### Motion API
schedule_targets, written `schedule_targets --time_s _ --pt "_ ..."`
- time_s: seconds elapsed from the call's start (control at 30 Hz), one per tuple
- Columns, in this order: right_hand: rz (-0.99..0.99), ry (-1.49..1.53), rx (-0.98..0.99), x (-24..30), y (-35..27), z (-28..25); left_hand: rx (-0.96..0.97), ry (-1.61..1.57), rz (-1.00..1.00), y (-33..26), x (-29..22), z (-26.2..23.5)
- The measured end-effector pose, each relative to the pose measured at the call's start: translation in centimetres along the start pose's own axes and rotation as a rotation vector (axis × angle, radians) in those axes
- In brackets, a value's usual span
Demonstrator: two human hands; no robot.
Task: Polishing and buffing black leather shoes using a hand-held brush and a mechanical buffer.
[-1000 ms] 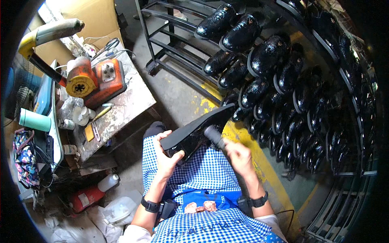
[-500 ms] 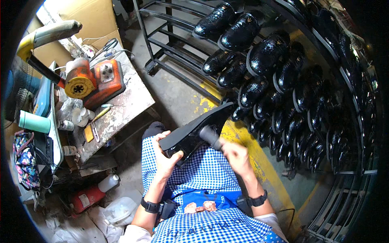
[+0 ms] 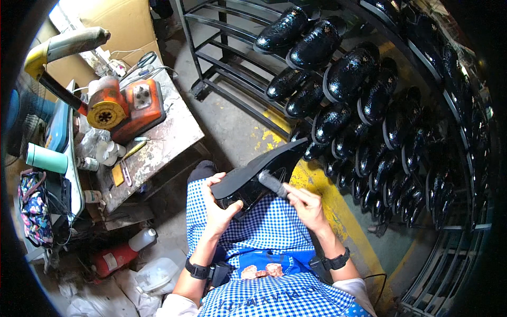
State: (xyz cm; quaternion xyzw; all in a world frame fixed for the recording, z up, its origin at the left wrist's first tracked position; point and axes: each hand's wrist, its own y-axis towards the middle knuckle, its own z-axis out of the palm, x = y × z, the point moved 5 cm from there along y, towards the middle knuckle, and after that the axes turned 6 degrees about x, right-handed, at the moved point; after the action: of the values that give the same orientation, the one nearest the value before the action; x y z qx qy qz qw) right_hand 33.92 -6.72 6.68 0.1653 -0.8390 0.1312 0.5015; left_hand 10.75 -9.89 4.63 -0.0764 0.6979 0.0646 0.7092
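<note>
While the left hand (image 3: 219, 211) clasped one end of a glossy black shoe (image 3: 240, 178), tilted sole-up above the blue-checked apron (image 3: 277, 227), the right hand (image 3: 308, 207) held a grey cylindrical tool (image 3: 271, 183) at the shoe's side.

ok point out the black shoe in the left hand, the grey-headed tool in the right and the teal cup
Black shoe (image 3: 252, 169): head view, on the middle of its sole.
Grey-headed tool (image 3: 272, 183): head view, on its grey head.
Teal cup (image 3: 46, 158): head view, on its side wall.
</note>
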Motion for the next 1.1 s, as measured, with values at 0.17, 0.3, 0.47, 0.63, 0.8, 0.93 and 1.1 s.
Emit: schedule_targets --time_s 0.17,0.3,0.47,0.63,0.8,0.93,1.1 --pt "-0.069 -0.033 -0.258 -2.0 0.1 -1.4 -0.01 -0.006 -0.006 0.3 -0.2 -0.1" --pt "-0.154 -0.08 -0.153 -1.9 0.1 -1.2 -0.007 0.009 -0.02 0.1 -0.1 -0.1" --pt "0.232 0.539 -0.652 -7.0 -0.9 -6.7 -0.003 -0.061 0.002 -0.2 0.2 0.3" --pt "0.277 0.614 -0.49 -8.4 -0.9 -6.0 -0.064 -0.622 -0.222 0.0 0.5 -0.6" --pt "0.232 0.558 -0.504 -7.7 -0.6 -7.0 -0.006 -0.711 -0.296 -0.8 -0.1 -0.8" --pt "0.043 0.557 -0.354 -3.6 1.3 -8.6 0.111 -0.65 -0.336 -0.3 -1.5 -0.5" --pt "0.012 0.382 -0.141 -2.7 0.1 -11.4 0.196 -0.599 -0.394 0.6 -2.6 0.9"
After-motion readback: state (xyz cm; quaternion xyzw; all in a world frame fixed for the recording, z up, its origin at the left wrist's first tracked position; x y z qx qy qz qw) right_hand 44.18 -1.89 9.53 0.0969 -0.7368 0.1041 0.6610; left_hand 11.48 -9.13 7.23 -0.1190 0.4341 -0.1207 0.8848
